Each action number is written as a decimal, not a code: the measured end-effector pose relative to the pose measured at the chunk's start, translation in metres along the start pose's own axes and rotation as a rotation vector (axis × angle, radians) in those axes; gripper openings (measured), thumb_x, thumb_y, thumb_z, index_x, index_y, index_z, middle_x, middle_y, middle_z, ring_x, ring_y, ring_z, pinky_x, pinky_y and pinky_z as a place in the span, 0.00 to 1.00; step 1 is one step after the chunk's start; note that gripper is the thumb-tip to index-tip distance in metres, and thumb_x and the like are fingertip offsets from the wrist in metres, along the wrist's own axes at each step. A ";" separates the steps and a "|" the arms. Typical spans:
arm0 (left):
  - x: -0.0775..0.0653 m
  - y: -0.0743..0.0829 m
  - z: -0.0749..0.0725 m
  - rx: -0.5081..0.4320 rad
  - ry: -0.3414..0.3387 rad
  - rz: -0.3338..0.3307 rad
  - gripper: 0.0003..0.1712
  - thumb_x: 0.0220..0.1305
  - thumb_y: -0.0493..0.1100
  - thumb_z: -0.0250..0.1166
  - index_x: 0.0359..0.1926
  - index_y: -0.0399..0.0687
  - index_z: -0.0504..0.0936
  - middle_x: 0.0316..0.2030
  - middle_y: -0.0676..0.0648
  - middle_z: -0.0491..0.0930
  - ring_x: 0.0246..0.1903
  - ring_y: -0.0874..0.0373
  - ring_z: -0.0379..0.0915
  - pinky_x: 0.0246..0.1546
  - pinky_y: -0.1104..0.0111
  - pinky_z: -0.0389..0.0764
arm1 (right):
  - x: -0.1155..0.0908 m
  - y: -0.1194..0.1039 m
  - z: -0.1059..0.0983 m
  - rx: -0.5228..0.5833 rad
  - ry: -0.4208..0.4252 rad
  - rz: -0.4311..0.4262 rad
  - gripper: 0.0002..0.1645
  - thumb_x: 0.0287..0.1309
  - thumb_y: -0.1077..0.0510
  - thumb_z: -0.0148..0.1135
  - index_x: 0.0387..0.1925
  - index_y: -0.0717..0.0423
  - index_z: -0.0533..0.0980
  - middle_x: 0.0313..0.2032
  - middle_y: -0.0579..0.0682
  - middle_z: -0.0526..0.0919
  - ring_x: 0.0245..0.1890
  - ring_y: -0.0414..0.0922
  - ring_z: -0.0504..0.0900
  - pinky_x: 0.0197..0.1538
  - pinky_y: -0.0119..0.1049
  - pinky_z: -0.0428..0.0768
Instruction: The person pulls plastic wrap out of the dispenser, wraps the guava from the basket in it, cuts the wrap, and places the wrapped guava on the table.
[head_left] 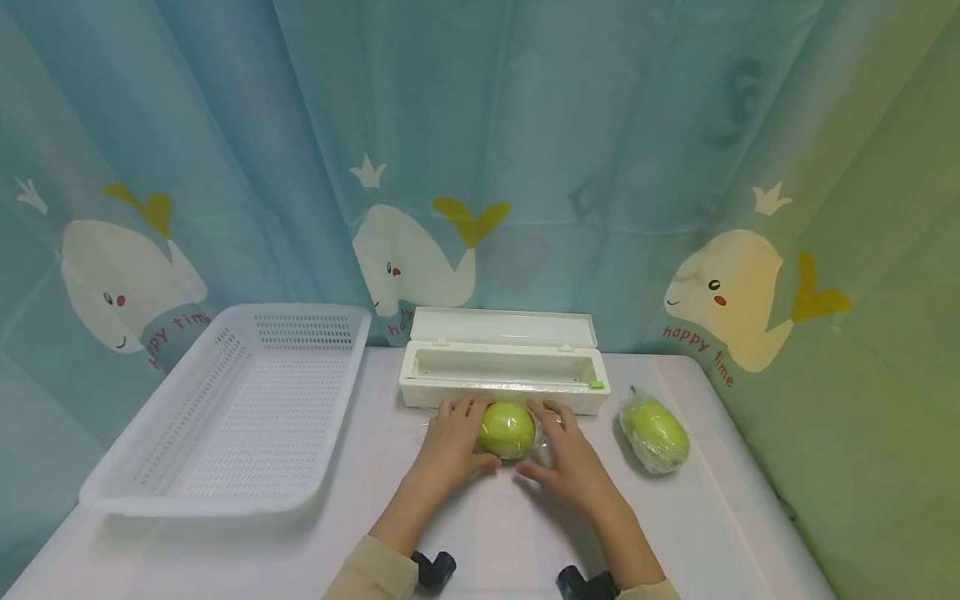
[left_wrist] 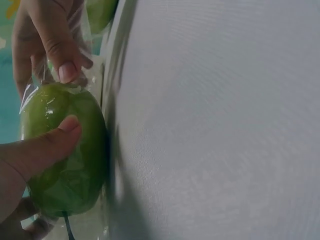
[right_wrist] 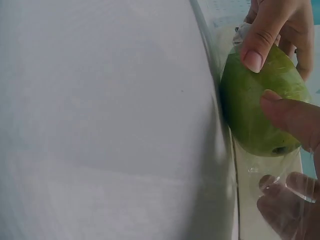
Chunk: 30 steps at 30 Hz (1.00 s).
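A green pear [head_left: 507,431] with clear plastic wrap [right_wrist: 282,167] about it lies between my hands, just in front of a cling film dispenser [head_left: 504,398]. My left hand [head_left: 454,437] grips the pear at its stem end, thumb [left_wrist: 52,142] across the near side and fingers behind. At the opposite end, my right hand [head_left: 567,457] holds the loose wrap, its curled fingers [right_wrist: 280,205] showing through the film and its thumb [right_wrist: 292,117] over the pear. A second wrapped pear [head_left: 654,432] rests on the table to the right.
The dispenser's lid [head_left: 502,327] stands raised at the back, and a green slider [head_left: 596,385] sits at its right end. On the left is a white perforated basket [head_left: 213,505]. A whale-print curtain [head_left: 540,150] hangs behind the white table [head_left: 495,542].
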<state>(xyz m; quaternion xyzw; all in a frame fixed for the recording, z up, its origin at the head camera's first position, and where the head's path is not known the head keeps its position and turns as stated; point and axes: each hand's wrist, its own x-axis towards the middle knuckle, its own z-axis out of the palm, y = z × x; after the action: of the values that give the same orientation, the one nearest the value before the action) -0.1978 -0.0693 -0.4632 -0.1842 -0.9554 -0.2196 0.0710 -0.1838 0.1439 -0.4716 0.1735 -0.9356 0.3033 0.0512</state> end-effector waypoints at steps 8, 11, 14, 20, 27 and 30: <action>0.006 0.000 -0.003 0.042 -0.007 -0.012 0.52 0.42 0.59 0.80 0.67 0.49 0.68 0.60 0.43 0.75 0.55 0.44 0.69 0.50 0.49 0.76 | 0.003 0.000 -0.003 -0.051 0.139 -0.093 0.46 0.42 0.50 0.83 0.65 0.47 0.73 0.60 0.50 0.75 0.61 0.53 0.75 0.62 0.53 0.75; 0.006 -0.002 -0.002 0.051 -0.008 -0.013 0.52 0.42 0.60 0.80 0.67 0.49 0.69 0.59 0.42 0.75 0.55 0.44 0.70 0.51 0.48 0.76 | 0.004 0.001 -0.002 -0.071 0.205 -0.102 0.40 0.42 0.50 0.83 0.59 0.48 0.78 0.55 0.47 0.79 0.57 0.51 0.78 0.59 0.51 0.77; 0.006 -0.003 -0.001 0.026 0.016 -0.011 0.51 0.41 0.58 0.81 0.66 0.49 0.70 0.57 0.42 0.74 0.55 0.44 0.71 0.52 0.48 0.76 | 0.004 0.002 0.000 -0.083 0.253 -0.074 0.37 0.41 0.50 0.83 0.56 0.49 0.80 0.51 0.47 0.81 0.53 0.51 0.78 0.55 0.50 0.78; 0.006 -0.003 0.001 -0.011 0.072 -0.007 0.50 0.38 0.55 0.84 0.63 0.48 0.72 0.53 0.41 0.71 0.51 0.45 0.74 0.50 0.49 0.77 | 0.005 0.001 0.000 -0.097 0.308 -0.086 0.41 0.37 0.50 0.84 0.57 0.51 0.79 0.53 0.52 0.80 0.55 0.56 0.76 0.57 0.54 0.74; 0.009 -0.001 -0.003 0.035 0.041 -0.006 0.51 0.40 0.57 0.82 0.65 0.49 0.72 0.55 0.44 0.76 0.56 0.46 0.72 0.54 0.48 0.75 | 0.007 -0.014 -0.006 -0.074 0.317 -0.157 0.44 0.36 0.52 0.85 0.59 0.48 0.77 0.57 0.52 0.78 0.60 0.56 0.73 0.60 0.55 0.74; 0.010 -0.001 -0.004 0.031 0.035 -0.013 0.51 0.41 0.57 0.82 0.66 0.50 0.71 0.56 0.44 0.76 0.57 0.45 0.71 0.54 0.48 0.74 | 0.010 -0.022 -0.003 -0.100 0.207 -0.148 0.46 0.38 0.51 0.84 0.63 0.47 0.75 0.58 0.50 0.78 0.59 0.53 0.76 0.57 0.53 0.79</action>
<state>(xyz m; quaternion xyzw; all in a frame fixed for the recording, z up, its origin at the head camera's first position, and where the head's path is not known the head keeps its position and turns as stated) -0.2075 -0.0686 -0.4581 -0.1729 -0.9585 -0.2083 0.0890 -0.1858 0.1263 -0.4549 0.2069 -0.9239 0.2678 0.1785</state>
